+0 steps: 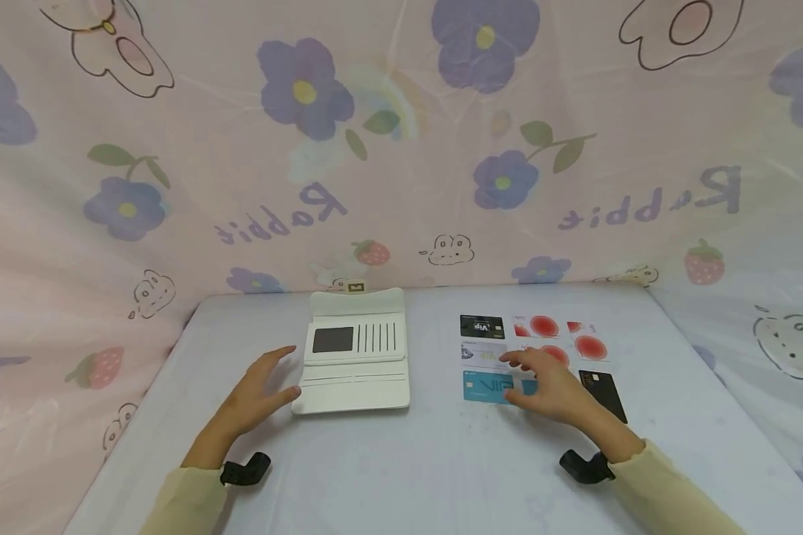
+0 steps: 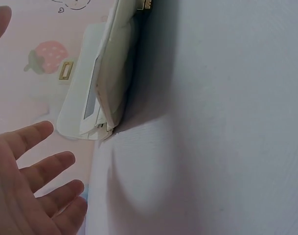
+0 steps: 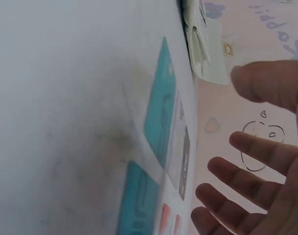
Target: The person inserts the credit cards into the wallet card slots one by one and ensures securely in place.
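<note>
A white wallet lies unfolded on the table, its card slots and dark window facing up. Just left of it my left hand hovers with fingers spread and holds nothing; in the left wrist view the wallet stands apart from the fingertips. My right hand is over the laid-out cards, thumb and fingers apart, nothing between them. Beneath and around it are a teal card, a pale silver card, a black VIP card, several white cards with red circles and a black card. Another teal card is partly hidden by this hand in the head view.
The white-covered table ends at a patterned cloth that hangs behind it and at both sides. Black bands with a stub sit on both wrists, such as the left wrist band.
</note>
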The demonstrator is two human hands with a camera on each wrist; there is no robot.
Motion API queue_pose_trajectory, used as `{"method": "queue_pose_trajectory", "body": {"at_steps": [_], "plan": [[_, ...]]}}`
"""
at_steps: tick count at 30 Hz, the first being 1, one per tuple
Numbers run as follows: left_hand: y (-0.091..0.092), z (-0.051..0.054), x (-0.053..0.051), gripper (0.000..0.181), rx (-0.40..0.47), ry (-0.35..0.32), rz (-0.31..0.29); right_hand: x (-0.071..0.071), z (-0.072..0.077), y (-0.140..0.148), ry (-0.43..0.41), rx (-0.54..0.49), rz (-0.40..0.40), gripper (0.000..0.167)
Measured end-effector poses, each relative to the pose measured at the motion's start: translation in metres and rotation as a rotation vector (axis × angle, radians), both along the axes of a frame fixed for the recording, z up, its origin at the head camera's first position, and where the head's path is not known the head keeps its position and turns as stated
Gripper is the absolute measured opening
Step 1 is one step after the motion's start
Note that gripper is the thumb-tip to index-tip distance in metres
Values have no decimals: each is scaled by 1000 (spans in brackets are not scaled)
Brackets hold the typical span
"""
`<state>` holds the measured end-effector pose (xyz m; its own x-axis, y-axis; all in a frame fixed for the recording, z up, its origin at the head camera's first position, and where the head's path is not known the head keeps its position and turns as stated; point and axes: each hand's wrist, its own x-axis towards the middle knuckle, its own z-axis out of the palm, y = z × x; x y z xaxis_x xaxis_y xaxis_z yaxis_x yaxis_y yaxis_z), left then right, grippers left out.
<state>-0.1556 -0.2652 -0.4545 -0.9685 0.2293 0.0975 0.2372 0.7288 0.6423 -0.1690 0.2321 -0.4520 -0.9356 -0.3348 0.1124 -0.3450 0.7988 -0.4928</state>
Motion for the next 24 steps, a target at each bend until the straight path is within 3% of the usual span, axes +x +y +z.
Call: {"method": "queue_pose_trajectory", "body": {"at_steps": [9,19,24], "plan": [[-1,-10,-6,79,35,-24,-22,1,-5,-7,-12,111,17,50],[-2,-18,-12,84,16,-72,-5,-1,-5,-11,-22,126,2,47],[-1,-18,-14,88,17,-83,-25,-4,-7,-12,-15,148,9,46]]}}
